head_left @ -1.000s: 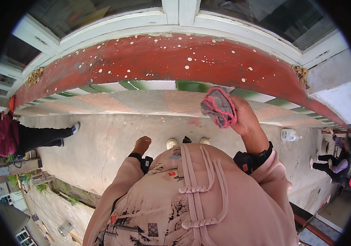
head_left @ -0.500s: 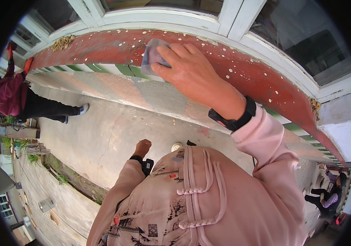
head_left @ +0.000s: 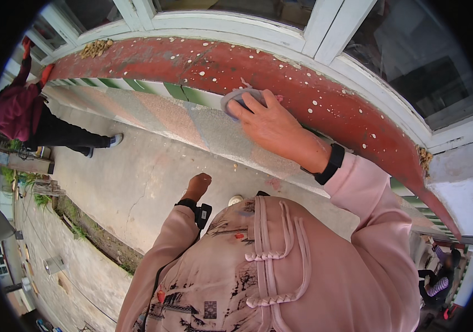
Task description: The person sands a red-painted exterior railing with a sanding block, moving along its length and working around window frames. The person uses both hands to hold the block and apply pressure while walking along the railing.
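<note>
My right hand presses a grey-and-pink cloth flat against the front of a red window sill speckled with white spots. Only the cloth's edge shows past my fingers. My left hand hangs at my side over the concrete ground, fingers curled in, holding nothing. Both wrists wear black bands, and both sleeves are pink.
White window frames rise above the sill. Brownish debris lies on its left end and more at its right end. A person in dark red bends at the far left. Other people are at the lower right.
My right hand has drawn the cloth down and rightward along the red sill, from its upper part to its lower front edge. My left hand has stayed by my side.
</note>
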Available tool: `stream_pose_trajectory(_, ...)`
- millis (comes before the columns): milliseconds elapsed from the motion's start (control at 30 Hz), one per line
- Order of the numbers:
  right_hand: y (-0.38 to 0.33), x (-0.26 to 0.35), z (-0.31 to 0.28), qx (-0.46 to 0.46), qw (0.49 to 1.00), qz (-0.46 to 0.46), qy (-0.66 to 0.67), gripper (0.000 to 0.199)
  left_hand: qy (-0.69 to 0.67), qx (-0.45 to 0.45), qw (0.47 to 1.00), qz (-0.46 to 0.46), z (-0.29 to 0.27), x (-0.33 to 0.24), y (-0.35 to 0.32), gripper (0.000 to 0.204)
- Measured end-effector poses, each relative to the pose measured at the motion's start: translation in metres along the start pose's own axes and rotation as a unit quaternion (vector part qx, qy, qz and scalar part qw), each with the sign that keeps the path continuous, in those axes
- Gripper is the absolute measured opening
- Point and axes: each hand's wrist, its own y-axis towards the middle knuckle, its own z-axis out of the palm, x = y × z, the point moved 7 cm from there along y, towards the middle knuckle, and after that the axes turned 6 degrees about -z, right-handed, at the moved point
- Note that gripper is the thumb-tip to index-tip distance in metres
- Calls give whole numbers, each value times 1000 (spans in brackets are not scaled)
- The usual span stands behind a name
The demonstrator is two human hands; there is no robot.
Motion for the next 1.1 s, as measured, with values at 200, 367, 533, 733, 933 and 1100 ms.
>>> stream_pose_trajectory(200, -60, -18, -21, -32, 977, 32, 208, 12, -5, -31, 1000, 1, -20, -56, 23, 23)
stream_pose_trajectory(367, -70, -48, -24, -137, 944, 166, 251, 23, -127, -73, 989, -27, -55, -97, 29, 25)
stream_pose_trajectory(533, -74, -58, 10, -54, 914, 250, 315, 46, -272, -142, 951, -23, -96, -135, 8, 20)
stream_pose_trajectory(733, -79, -53, 15, -40, 915, 236, 325, 60, -320, -240, 913, 83, -139, -191, -16, 16)
stream_pose_trajectory(933, -66, -55, 13, -30, 910, 240, 337, 56, -167, -355, 875, 283, -162, -285, -54, 18)
stream_pose_trajectory(1100, -62, -74, 11, -58, 865, 293, 403, 45, -16, -354, 830, 431, -163, -367, -77, 19)
